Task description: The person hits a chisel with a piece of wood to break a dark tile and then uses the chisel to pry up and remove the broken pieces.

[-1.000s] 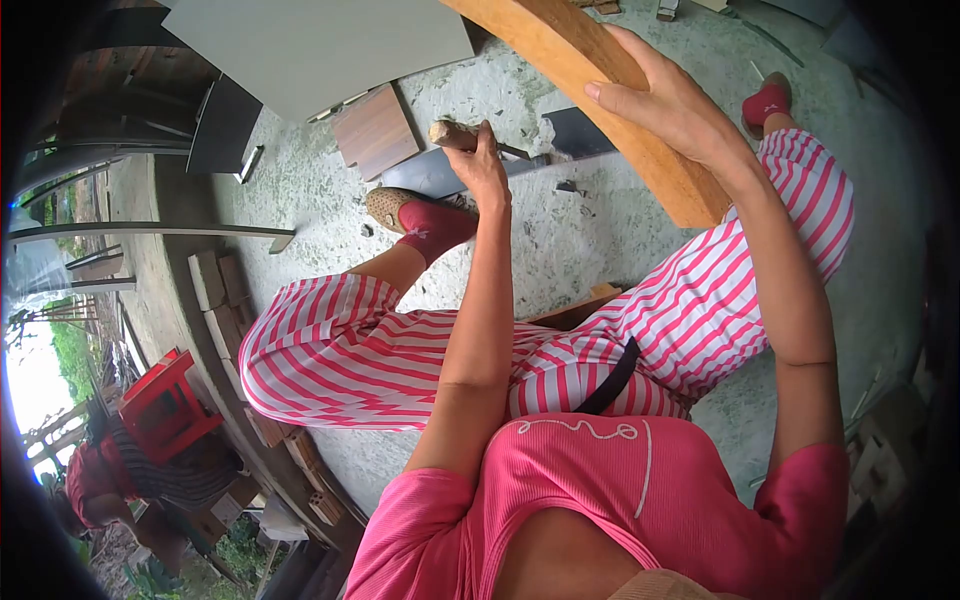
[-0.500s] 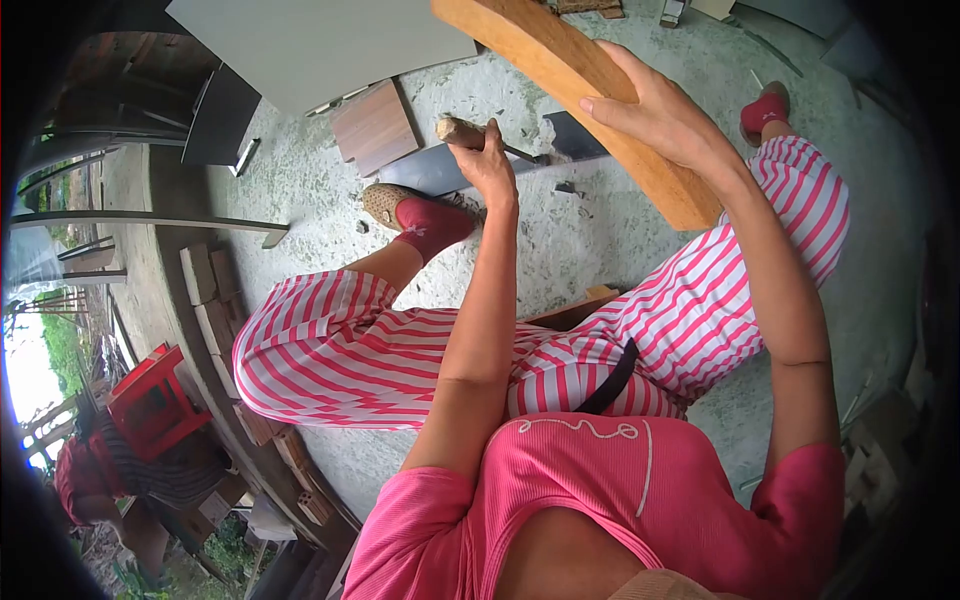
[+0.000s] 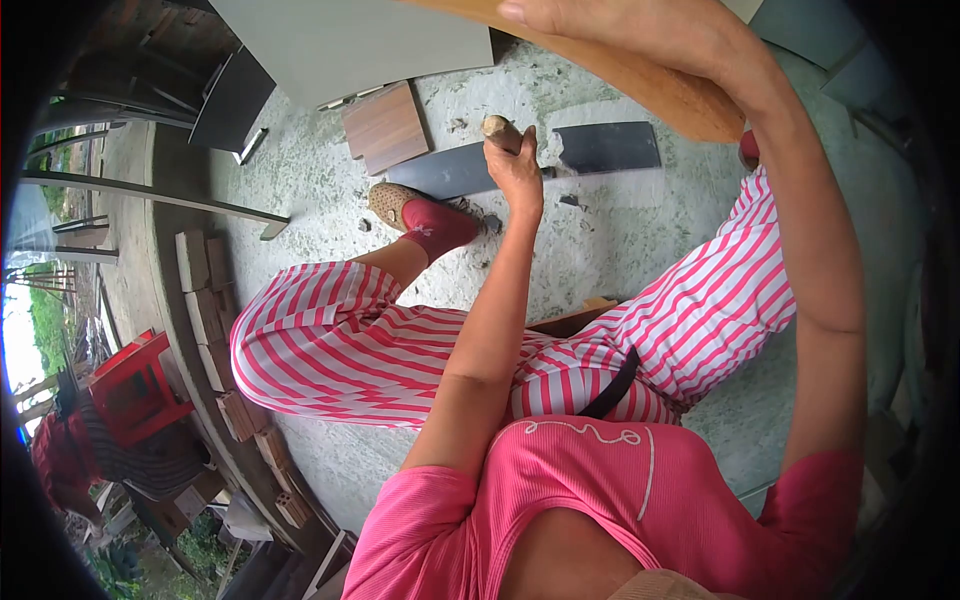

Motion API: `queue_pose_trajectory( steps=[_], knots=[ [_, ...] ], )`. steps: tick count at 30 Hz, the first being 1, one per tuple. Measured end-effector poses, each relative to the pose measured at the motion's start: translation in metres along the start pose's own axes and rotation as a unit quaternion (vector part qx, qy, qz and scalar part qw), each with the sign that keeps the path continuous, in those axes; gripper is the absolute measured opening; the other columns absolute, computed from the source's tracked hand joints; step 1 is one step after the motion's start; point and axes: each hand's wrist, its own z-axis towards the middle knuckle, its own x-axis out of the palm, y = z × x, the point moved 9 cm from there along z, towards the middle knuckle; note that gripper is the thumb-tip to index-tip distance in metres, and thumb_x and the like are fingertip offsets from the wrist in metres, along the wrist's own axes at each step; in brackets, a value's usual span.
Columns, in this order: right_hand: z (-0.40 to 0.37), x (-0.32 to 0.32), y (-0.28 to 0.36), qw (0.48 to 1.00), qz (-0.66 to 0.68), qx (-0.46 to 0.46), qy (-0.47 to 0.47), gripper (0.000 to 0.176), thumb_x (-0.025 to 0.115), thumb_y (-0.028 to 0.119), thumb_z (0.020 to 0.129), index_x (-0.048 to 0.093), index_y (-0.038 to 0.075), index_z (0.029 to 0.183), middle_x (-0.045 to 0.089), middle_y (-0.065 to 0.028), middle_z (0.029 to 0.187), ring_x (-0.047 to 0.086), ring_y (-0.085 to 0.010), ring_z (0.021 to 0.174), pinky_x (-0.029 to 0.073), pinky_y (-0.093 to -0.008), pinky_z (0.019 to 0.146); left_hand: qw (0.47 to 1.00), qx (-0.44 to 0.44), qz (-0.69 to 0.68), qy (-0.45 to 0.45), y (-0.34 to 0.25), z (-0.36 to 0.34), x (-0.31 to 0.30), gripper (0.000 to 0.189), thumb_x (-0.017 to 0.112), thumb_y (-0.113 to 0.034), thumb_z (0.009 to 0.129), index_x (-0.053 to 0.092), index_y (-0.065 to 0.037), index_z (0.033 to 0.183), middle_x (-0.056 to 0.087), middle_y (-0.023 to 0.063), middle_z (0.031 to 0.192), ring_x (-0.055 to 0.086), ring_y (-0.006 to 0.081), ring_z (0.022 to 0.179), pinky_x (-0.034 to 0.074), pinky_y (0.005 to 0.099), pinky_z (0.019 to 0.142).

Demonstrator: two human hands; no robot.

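Observation:
My left hand (image 3: 517, 178) is closed around the wooden handle of a chisel-like tool (image 3: 502, 132), its pale butt end facing up. The blade is mostly hidden beneath the hand, low over a dark grey strip (image 3: 445, 172) on the floor. Beside it lies another dark grey piece (image 3: 610, 145) with a jagged left edge. At the top of the view my right hand (image 3: 650, 32) grips a thick, curved wooden block (image 3: 665, 95), raised above the floor; part of the block is cut off by the frame.
My foot in a brown clog (image 3: 385, 205) rests at the strip's near edge. Small dark chips (image 3: 569, 200) lie on the concrete floor. A wood-grain panel (image 3: 385, 128) and a large grey sheet (image 3: 360, 45) are further off. Bricks (image 3: 205, 315) line the left ledge; a person (image 3: 65, 455) is beyond.
My right hand has lifted the wooden block upward, toward the top of the view. My left hand with the tool has shifted slightly right, and the right dark piece is now more exposed.

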Motion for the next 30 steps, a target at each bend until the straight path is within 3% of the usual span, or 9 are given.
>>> queue_pose_trajectory(
  steps=[4, 5, 7, 9, 13, 19, 24, 27, 30],
  knots=[
    [0.039, 0.043, -0.052, 0.993, -0.069, 0.096, -0.026, 0.078, 0.063, 0.045, 0.076, 0.036, 0.006, 0.138, 0.063, -0.0225, 0.104, 0.064, -0.0303, 0.092, 0.049, -0.0372, 0.083, 0.999, -0.003, 0.039, 0.004, 0.006, 0.001, 0.0, 0.033, 0.073, -0.019, 0.076, 0.053, 0.001, 0.094, 0.058, 0.012, 0.084, 0.054, 0.0217, 0.077, 0.044, 0.0347, 0.074],
    [0.045, 0.058, -0.055, 0.994, -0.078, -0.028, -0.073, 0.077, 0.062, 0.045, 0.075, 0.037, 0.009, 0.137, 0.064, -0.0215, 0.096, 0.065, -0.0307, 0.084, 0.051, -0.0382, 0.077, 1.0, -0.002, 0.021, 0.003, 0.006, 0.0, 0.0, 0.032, 0.072, -0.017, 0.076, 0.052, 0.0, 0.094, 0.058, 0.0104, 0.083, 0.053, 0.0204, 0.076, 0.044, 0.0343, 0.074],
    [0.029, 0.114, -0.098, 0.96, -0.221, 0.102, 0.139, 0.077, 0.061, 0.04, 0.073, 0.034, 0.014, 0.14, 0.062, -0.0242, 0.105, 0.062, -0.0342, 0.093, 0.048, -0.042, 0.081, 0.999, -0.011, -0.042, 0.011, 0.02, -0.001, 0.005, 0.032, 0.071, -0.015, 0.076, 0.052, 0.001, 0.097, 0.057, 0.0089, 0.086, 0.053, 0.0183, 0.078, 0.044, 0.0329, 0.075],
    [0.03, 0.126, -0.123, 0.983, -0.093, 0.086, 0.131, 0.078, 0.06, 0.041, 0.072, 0.034, 0.016, 0.141, 0.059, -0.0238, 0.113, 0.059, -0.0334, 0.1, 0.046, -0.0415, 0.085, 0.996, 0.032, -0.082, -0.019, 0.014, -0.004, 0.001, 0.032, 0.07, -0.013, 0.077, 0.052, 0.001, 0.1, 0.057, 0.008, 0.089, 0.052, 0.0167, 0.081, 0.044, 0.0315, 0.077],
    [0.028, 0.105, -0.113, 0.976, -0.147, 0.126, 0.103, 0.075, 0.061, 0.039, 0.074, 0.035, 0.012, 0.14, 0.058, -0.0214, 0.117, 0.057, -0.0302, 0.106, 0.045, -0.0394, 0.088, 1.0, -0.023, -0.01, 0.016, 0.008, -0.006, 0.006, 0.03, 0.069, -0.012, 0.077, 0.051, -0.001, 0.098, 0.053, 0.0167, 0.097, 0.054, 0.0321, 0.089, 0.042, 0.0389, 0.081],
    [0.035, 0.009, 0.004, 0.984, -0.046, -0.105, -0.139, 0.079, 0.062, 0.043, 0.08, 0.029, 0.004, 0.14, 0.058, -0.0235, 0.111, 0.061, -0.0286, 0.098, 0.049, -0.0399, 0.084, 1.0, -0.013, 0.003, 0.016, 0.003, -0.004, 0.006, 0.028, 0.069, -0.012, 0.078, 0.052, 0.0, 0.097, 0.052, 0.0165, 0.097, 0.053, 0.0323, 0.087, 0.042, 0.0391, 0.08],
    [0.02, 0.035, -0.041, 0.98, -0.062, 0.008, -0.189, 0.067, 0.06, 0.031, 0.078, 0.036, 0.013, 0.138, 0.064, -0.0223, 0.098, 0.064, -0.0349, 0.087, 0.05, -0.0406, 0.079, 1.0, -0.008, -0.001, 0.013, -0.001, -0.002, 0.005, 0.028, 0.068, -0.011, 0.078, 0.052, -0.001, 0.097, 0.053, 0.016, 0.095, 0.053, 0.032, 0.087, 0.042, 0.039, 0.08],
    [0.009, 0.12, -0.117, 0.975, -0.198, 0.081, 0.067, 0.073, 0.062, 0.033, 0.076, 0.033, 0.017, 0.14, 0.065, -0.0223, 0.085, 0.064, -0.0363, 0.079, 0.05, -0.0422, 0.074, 0.999, -0.018, -0.029, 0.02, 0.003, -0.006, 0.006, 0.027, 0.068, -0.009, 0.078, 0.052, -0.001, 0.098, 0.053, 0.0156, 0.094, 0.054, 0.0319, 0.088, 0.042, 0.0385, 0.081],
    [-0.003, 0.12, -0.121, 0.978, -0.122, 0.152, 0.075, 0.073, 0.06, 0.033, 0.073, 0.032, 0.018, 0.139, 0.065, -0.0231, 0.088, 0.065, -0.0376, 0.083, 0.05, -0.0469, 0.077, 0.998, -0.013, -0.059, 0.033, -0.001, -0.005, 0.015, 0.026, 0.067, -0.006, 0.077, 0.052, 0.0, 0.098, 0.053, 0.0154, 0.094, 0.054, 0.0319, 0.089, 0.042, 0.0381, 0.082]
  ],
)
